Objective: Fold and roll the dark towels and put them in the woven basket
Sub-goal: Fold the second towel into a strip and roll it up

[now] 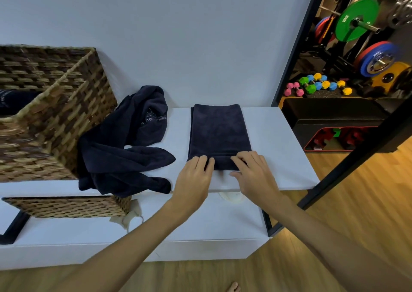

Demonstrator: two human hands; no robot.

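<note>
Left hand point(196, 175) and right hand point(254, 171) fingers curled gripping near edge of folded towel point(219, 133); table point(278, 149) bare right; basket point(51, 113) far left.

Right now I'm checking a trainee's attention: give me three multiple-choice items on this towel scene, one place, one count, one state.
1. Where is the basket relative to the folded towel?
A left
B right
C on top of it

2. How many hands touch the folded towel?
A none
B one
C two

3. The towels beside the basket are:
A rolled
B crumpled
C hanging on a hook

Answers:
1 A, the basket stands at the shelf's left end.
2 C, left hand and right hand both rest on its near edge.
3 B, they lie in a loose heap.
</note>
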